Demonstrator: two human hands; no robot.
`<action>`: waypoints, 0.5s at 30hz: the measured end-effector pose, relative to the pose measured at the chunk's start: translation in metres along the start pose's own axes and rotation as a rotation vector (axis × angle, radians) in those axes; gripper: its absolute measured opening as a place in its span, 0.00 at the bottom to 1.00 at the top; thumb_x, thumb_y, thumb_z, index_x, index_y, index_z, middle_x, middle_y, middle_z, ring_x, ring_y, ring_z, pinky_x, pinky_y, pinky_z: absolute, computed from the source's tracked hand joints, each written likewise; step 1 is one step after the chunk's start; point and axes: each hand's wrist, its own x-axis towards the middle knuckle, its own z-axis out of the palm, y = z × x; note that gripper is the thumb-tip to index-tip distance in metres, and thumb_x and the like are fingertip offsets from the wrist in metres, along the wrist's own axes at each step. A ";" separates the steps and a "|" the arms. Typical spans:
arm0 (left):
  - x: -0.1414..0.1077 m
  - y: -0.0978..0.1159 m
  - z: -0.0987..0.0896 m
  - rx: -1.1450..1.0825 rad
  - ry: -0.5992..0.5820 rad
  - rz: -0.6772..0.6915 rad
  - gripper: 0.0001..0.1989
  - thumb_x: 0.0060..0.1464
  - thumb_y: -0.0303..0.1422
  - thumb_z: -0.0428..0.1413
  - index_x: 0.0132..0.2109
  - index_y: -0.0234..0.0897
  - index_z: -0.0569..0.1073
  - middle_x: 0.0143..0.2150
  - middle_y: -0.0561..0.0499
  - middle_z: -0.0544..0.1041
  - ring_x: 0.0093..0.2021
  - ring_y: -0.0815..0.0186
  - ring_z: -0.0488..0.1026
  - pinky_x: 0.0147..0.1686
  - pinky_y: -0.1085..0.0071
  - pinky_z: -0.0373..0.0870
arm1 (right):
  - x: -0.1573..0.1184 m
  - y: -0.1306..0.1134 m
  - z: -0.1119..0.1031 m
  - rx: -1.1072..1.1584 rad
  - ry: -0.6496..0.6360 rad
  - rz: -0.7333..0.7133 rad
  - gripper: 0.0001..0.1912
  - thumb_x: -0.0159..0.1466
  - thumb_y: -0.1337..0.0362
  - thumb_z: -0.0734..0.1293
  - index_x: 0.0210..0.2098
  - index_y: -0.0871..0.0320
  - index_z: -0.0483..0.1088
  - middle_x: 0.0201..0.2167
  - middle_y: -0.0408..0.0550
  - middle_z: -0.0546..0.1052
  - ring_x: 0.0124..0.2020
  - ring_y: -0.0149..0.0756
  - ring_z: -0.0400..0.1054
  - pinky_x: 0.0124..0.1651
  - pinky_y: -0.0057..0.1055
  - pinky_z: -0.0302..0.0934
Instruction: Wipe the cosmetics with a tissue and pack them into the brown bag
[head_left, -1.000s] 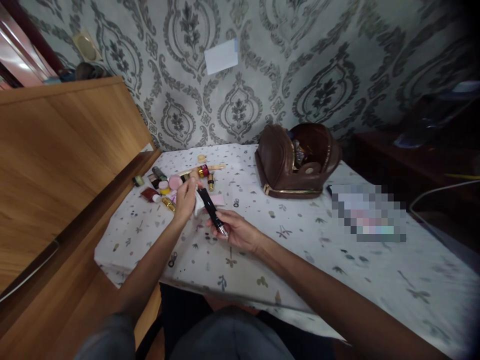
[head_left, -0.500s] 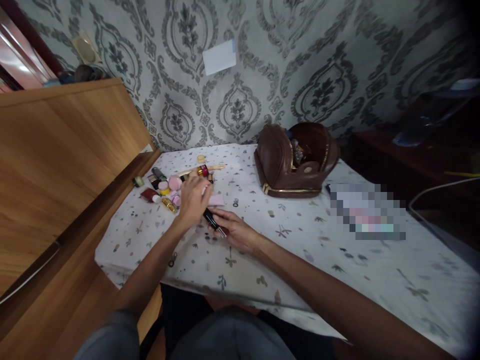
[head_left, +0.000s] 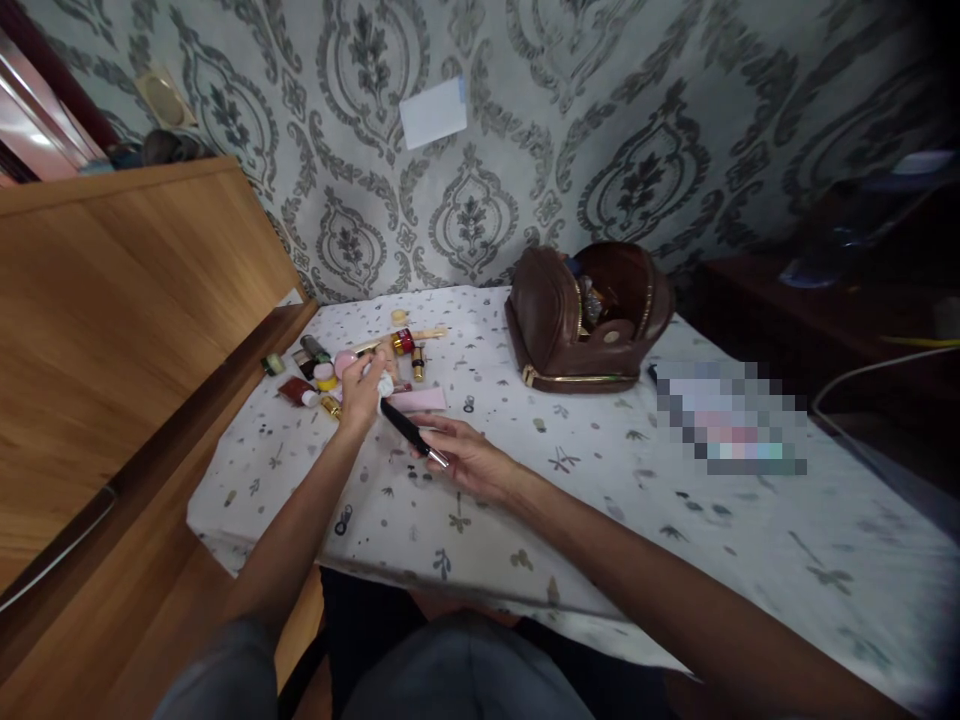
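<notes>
A slim black cosmetic tube [head_left: 405, 430] with a silver end is pinched in the fingers of my right hand [head_left: 476, 460], slanting toward my left hand. My left hand [head_left: 361, 393] is closed around a small crumpled white tissue [head_left: 385, 385], which meets or nearly meets the tube's far end. Close behind that hand lie a pink tube [head_left: 420, 400], a red jar with a gold band [head_left: 403, 342] and a small gold-and-black bottle [head_left: 418, 364]. To its left are a yellow jar with a pink lid [head_left: 325, 376] and a dark red bottle with a white cap [head_left: 298, 391].
An unzipped brown cosmetic bag [head_left: 585, 320] stands at the back of the table, with things inside. Right of it lies a blurred-out flat object [head_left: 735, 420]. A wooden panel [head_left: 142, 280] borders the table [head_left: 480, 560] on the left, a patterned wall behind.
My left hand has drawn back to the left along the black tube, uncovering more of it and the white tissue. The gold-and-black bottle shows more fully. My right hand stays nearly in place.
</notes>
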 end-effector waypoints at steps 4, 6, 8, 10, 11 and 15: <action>-0.006 -0.002 -0.014 0.038 0.020 -0.012 0.20 0.54 0.50 0.57 0.26 0.38 0.68 0.18 0.59 0.61 0.17 0.73 0.57 0.17 0.75 0.55 | 0.002 0.002 -0.009 -0.405 0.037 -0.193 0.21 0.55 0.65 0.73 0.48 0.56 0.72 0.42 0.48 0.78 0.45 0.39 0.73 0.48 0.36 0.67; -0.011 -0.003 -0.024 0.141 0.007 0.029 0.20 0.57 0.48 0.54 0.27 0.38 0.69 0.19 0.58 0.61 0.19 0.71 0.59 0.19 0.74 0.56 | 0.002 0.006 -0.013 -0.753 0.098 -0.367 0.22 0.57 0.70 0.69 0.51 0.55 0.71 0.47 0.48 0.77 0.50 0.41 0.71 0.56 0.42 0.63; -0.018 -0.003 -0.034 0.293 -0.002 0.098 0.18 0.61 0.46 0.51 0.29 0.38 0.70 0.22 0.56 0.64 0.24 0.68 0.63 0.25 0.73 0.61 | 0.001 0.010 -0.016 -1.066 0.123 -0.468 0.25 0.58 0.74 0.65 0.55 0.54 0.69 0.50 0.50 0.76 0.53 0.43 0.69 0.59 0.44 0.60; -0.026 -0.002 -0.040 0.415 -0.022 0.145 0.14 0.63 0.42 0.48 0.34 0.38 0.70 0.28 0.53 0.69 0.32 0.65 0.68 0.34 0.71 0.65 | -0.001 0.012 -0.017 -1.274 0.098 -0.480 0.28 0.59 0.76 0.63 0.58 0.54 0.66 0.49 0.52 0.75 0.54 0.43 0.67 0.59 0.45 0.60; -0.031 -0.002 -0.041 0.454 -0.049 0.153 0.12 0.64 0.40 0.47 0.38 0.39 0.69 0.32 0.52 0.71 0.36 0.64 0.69 0.38 0.69 0.65 | -0.002 0.012 -0.017 -1.338 0.086 -0.468 0.29 0.59 0.76 0.63 0.59 0.55 0.65 0.48 0.52 0.75 0.54 0.43 0.66 0.58 0.45 0.61; -0.054 0.001 -0.039 0.551 -0.257 0.164 0.13 0.61 0.33 0.48 0.52 0.38 0.62 0.46 0.47 0.71 0.45 0.61 0.69 0.46 0.64 0.66 | -0.001 0.000 -0.020 -1.453 0.093 -0.373 0.29 0.59 0.69 0.69 0.59 0.58 0.63 0.47 0.54 0.74 0.51 0.45 0.66 0.54 0.43 0.62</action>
